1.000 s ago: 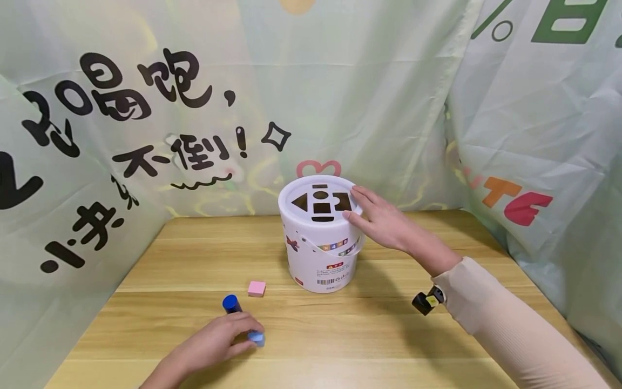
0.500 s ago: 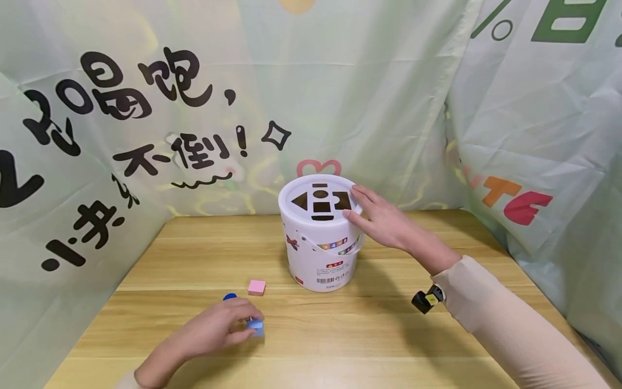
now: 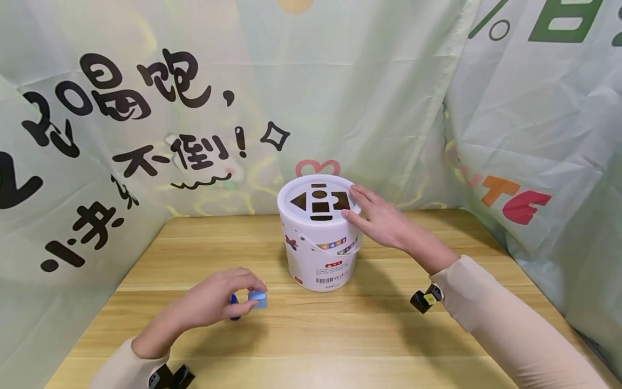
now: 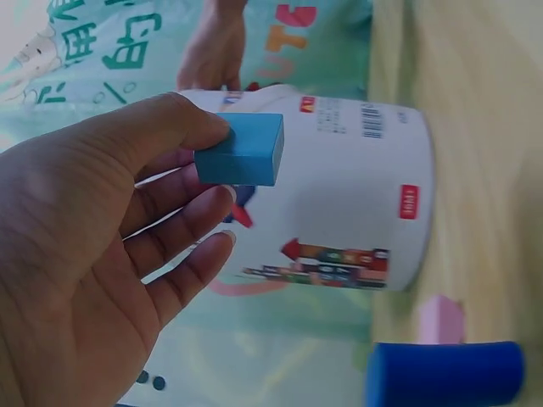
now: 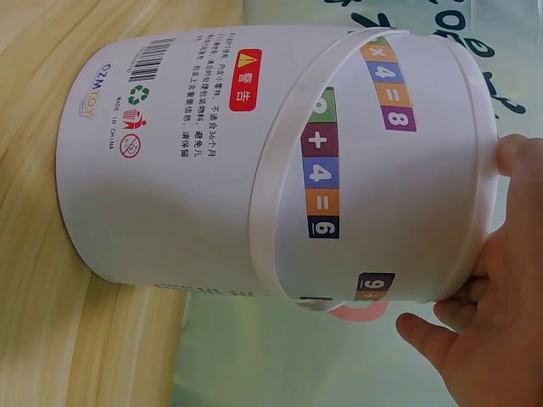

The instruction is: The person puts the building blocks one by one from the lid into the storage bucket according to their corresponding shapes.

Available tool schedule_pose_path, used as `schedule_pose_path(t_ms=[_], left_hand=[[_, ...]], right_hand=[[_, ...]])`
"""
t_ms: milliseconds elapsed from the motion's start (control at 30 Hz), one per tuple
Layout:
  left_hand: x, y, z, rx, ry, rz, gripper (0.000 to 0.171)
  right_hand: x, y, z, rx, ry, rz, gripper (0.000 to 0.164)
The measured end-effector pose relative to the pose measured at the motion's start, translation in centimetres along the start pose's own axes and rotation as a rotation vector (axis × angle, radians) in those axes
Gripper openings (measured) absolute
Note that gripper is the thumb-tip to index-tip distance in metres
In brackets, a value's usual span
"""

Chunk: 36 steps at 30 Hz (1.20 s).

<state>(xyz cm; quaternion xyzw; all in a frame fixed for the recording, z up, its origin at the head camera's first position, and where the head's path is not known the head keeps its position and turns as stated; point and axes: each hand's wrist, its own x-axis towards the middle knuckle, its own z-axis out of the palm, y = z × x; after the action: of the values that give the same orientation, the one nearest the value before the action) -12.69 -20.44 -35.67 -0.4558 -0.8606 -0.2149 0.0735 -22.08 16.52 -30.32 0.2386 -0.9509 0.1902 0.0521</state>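
My left hand [image 3: 218, 297] holds a light blue block [image 4: 246, 157] between thumb and fingers, raised above the table in front of the bucket. The white toy bucket [image 3: 318, 254] stands upright; its lid [image 3: 301, 214] has several cut-out holes, including a triangle, a circle and a square. On the lid's right rim rests my right hand [image 3: 384, 221], with fingers extended and thumb on the near side. A dark blue cylinder [image 4: 450, 373] is partly behind my left hand in the head view. Beyond it lies a pink block [image 4: 441, 320], almost wholly covered in the head view.
The wooden table [image 3: 369, 335] extends around the bucket. Printed cloth [image 3: 379, 108] hangs behind it and at both sides. A white carrying handle [image 5: 276, 170] hangs across the bucket's front. Small black cameras [image 3: 425, 300] sit at both wrists.
My left hand has lifted the light blue block off the table and carried it forward, now covering most of the pink block in the head view. My right hand stays on the bucket rim.
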Motion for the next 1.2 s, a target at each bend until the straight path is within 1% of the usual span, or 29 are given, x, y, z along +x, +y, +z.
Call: schedule_pose_path(t_ms=[100, 233, 467, 667, 767, 967, 1100, 1200], left_hand=[[0.9, 0.3, -1.0, -0.009, -0.011, -0.014, 0.017], [2.2, 0.5, -2.2, -0.027, 0.0, -0.016, 0.02], [4.6, 0.4, -3.5, -0.019, 0.048, 0.047, 0.02], [6.9, 0.4, -4.8, -0.028, 0.057, 0.055, 0.021], [8.1, 0.3, -5.6, -0.031, 0.058, 0.047, 0.02], [10.6, 0.0, -7.1, -0.087, 0.046, 0.021, 0.021], [12.1, -0.4, -8.0, -0.106, 0.044, -0.002, 0.02], [13.2, -0.7, -8.4, -0.106, 0.043, -0.035, 0.019]], right_hand=[[0.1, 0.0, 0.0, -0.001, -0.001, 0.0, 0.082], [0.2, 0.1, 0.0, 0.0, 0.001, 0.001, 0.082], [0.2, 0.0, 0.0, 0.0, -0.004, 0.001, 0.082], [0.1, 0.0, -0.1, -0.004, -0.004, 0.001, 0.082], [0.1, 0.0, -0.1, -0.002, -0.005, 0.003, 0.082], [0.1, 0.0, -0.1, -0.009, -0.015, 0.004, 0.083], [0.2, 0.0, -0.4, -0.036, -0.025, -0.005, 0.083], [0.3, -0.1, -0.7, -0.067, -0.039, -0.007, 0.084]])
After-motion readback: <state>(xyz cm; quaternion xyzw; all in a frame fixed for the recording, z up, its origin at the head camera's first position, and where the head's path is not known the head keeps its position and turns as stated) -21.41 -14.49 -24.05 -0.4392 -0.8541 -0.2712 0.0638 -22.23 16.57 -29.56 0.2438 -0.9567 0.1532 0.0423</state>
